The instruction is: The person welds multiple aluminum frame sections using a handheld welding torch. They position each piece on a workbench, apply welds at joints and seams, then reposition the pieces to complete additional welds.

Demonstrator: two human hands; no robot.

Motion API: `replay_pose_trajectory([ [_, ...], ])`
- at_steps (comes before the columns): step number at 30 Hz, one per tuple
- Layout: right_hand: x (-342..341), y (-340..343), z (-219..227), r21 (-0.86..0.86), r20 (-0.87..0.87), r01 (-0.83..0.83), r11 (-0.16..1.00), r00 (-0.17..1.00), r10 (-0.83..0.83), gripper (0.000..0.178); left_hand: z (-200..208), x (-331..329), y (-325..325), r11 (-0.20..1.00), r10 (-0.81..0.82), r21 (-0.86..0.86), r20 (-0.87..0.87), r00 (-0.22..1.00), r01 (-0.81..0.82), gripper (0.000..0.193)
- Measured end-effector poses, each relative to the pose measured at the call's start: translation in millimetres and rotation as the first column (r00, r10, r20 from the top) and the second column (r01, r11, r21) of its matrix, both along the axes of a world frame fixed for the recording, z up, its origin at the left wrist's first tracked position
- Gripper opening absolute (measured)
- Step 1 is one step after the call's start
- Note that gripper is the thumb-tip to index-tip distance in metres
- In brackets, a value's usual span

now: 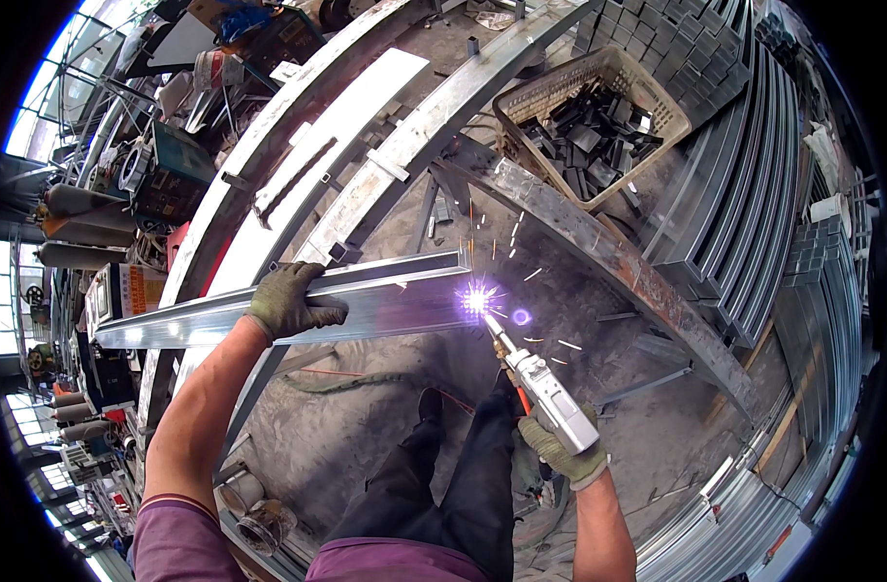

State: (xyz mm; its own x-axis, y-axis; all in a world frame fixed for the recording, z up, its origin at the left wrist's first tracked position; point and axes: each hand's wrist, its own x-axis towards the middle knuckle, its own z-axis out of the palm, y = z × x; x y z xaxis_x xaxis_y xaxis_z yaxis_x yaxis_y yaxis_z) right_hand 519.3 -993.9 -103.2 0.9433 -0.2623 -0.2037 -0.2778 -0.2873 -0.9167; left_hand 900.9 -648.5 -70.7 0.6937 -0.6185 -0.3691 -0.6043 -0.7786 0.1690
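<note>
My gloved left hand (pixel 293 301) wraps over the upper edge of a long shiny metal channel (pixel 395 303), which lies across the steel beams at the left. In my gloved right hand (pixel 564 454) is a silver handheld welding gun (pixel 548 388), its thin nozzle pointing up and left. The nozzle tip meets the channel's right end, where a bright violet-white glow (pixel 477 299) throws sparks up and to the right. That glare hides the exact contact spot. An orange part shows on the gun beside my right fingers.
A plastic crate (pixel 678 121) of dark metal offcuts stands at the upper right. Stacked metal profiles (pixel 725 209) line the right side. A rusty beam (pixel 608 257) slants across the middle right. Hoses (pixel 351 383) lie on the floor near my feet; machinery and gas cylinders (pixel 84 255) crowd the left.
</note>
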Motion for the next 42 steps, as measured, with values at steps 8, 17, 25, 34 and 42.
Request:
replay_pose_trajectory([
  [8, -5, 0, -4, 0.033, -0.025, 0.001, 0.999, 1.000, -0.001, 0.028, -1, 1, 0, 1.000, -0.009, 0.016, 0.006, 1.000, 0.009, 0.109],
  [17, -12, 0, -15, 0.007, -0.013, -0.029, 1.000, 0.999, 0.029, 0.027, 0, 1, 0, 1.000, -0.004, 0.015, -0.004, 1.000, 0.004, 0.109],
  [25, -14, 1, -15, 0.023, -0.038, -0.008, 1.000, 0.999, 0.009, 0.026, -1, 1, 0, 1.000, -0.010, 0.011, -0.002, 1.000, 0.010, 0.110],
  [34, -10, 0, -8, -0.003, -0.011, -0.007, 1.000, 1.000, 0.006, 0.027, -2, 1, 0, 1.000, -0.011, 0.008, 0.015, 1.000, 0.011, 0.108],
  [42, -11, 0, -6, -0.015, -0.036, -0.015, 1.000, 0.999, 0.014, 0.029, -3, 2, 1, 1.000, -0.021, -0.009, 0.020, 1.000, 0.021, 0.109],
])
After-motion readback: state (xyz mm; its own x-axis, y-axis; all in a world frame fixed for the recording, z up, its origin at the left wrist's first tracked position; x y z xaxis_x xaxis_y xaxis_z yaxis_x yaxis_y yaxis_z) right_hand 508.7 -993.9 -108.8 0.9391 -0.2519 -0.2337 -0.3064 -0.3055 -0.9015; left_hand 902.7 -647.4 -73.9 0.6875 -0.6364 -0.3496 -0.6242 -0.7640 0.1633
